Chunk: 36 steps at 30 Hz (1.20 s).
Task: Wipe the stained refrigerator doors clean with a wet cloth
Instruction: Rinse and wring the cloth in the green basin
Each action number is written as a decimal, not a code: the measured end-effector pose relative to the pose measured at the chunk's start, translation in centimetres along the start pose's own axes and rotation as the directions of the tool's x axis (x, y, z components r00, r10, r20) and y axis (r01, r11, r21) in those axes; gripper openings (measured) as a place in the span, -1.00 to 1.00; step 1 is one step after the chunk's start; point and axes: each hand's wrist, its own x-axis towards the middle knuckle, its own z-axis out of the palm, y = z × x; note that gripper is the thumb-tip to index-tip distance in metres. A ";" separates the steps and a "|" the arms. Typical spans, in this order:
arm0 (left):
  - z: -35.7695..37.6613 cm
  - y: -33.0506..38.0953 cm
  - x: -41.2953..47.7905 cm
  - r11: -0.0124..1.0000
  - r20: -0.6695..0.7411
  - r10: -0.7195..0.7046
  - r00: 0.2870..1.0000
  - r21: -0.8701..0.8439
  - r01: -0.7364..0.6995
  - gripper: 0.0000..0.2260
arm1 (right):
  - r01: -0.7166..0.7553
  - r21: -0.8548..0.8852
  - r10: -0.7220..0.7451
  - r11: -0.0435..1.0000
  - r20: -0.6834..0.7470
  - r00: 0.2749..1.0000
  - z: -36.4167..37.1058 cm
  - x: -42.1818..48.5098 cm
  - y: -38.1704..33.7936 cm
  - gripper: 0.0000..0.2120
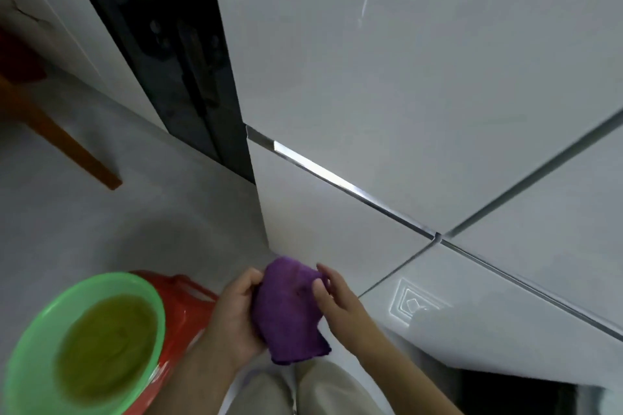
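Note:
A purple cloth [286, 310] hangs bunched between both hands, low in the middle of the view. My left hand [232, 317] grips its left side with curled fingers. My right hand [333, 296] holds its upper right edge between thumb and fingers. The cloth sits just in front of the lower left refrigerator door [323, 232]. The white upper door [387, 71] fills the top right and carries a faint pale streak [363, 12]. A shiny metal strip [323, 175] runs along the seam between upper and lower doors.
A green basin [20, 360] of yellowish water stands on a red stool [188, 307] at lower left. A wooden furniture leg [67, 145] slants at left. A dark gap [175, 61] lies beside the fridge. My knees [303, 394] show at the bottom.

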 end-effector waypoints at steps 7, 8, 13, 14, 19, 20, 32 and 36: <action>2.2 -0.7 0.9 0.996 -0.052 -0.058 0.997 0.069 0.061 -0.72 | -0.256 0.520 0.163 0.815 0.218 0.962 -0.8 0.3 1.6 -0.58; 1.7 -0.4 1.1 0.998 -0.085 -0.032 0.996 0.057 0.036 -0.73 | -0.250 0.544 0.151 0.801 0.220 0.964 -0.7 0.5 1.6 -0.60; -3.0 1.2 -0.1 0.989 -0.273 0.100 0.957 -0.074 -0.124 -0.78 | -0.213 0.493 0.158 0.844 0.150 0.976 1.9 2.8 0.7 -0.67; -4.6 1.4 -0.6 0.984 -0.320 0.115 0.940 -0.094 -0.152 -0.77 | -0.219 0.461 0.154 0.860 0.174 0.973 2.8 3.5 0.5 -0.71; -13.6 2.0 -4.5 0.936 -0.583 0.199 0.788 -0.126 -0.329 -0.78 | -0.235 0.257 0.158 0.938 0.289 0.944 10.5 6.1 -0.6 -0.74; -15.5 2.1 -5.4 0.922 -0.621 0.226 0.750 -0.112 -0.370 -0.80 | -0.230 0.212 0.160 0.950 0.303 0.939 12.3 6.5 -0.5 -0.75; -38.8 9.5 -9.1 0.965 -0.742 0.255 0.621 0.159 -0.207 -0.86 | 0.151 -0.511 -0.024 0.847 0.246 0.969 37.6 16.3 5.8 -0.81; -47.8 9.9 -3.1 0.938 -0.706 0.209 0.676 0.341 0.067 -0.66 | 0.170 -0.810 0.046 0.561 0.236 0.971 43.4 21.5 11.1 -0.60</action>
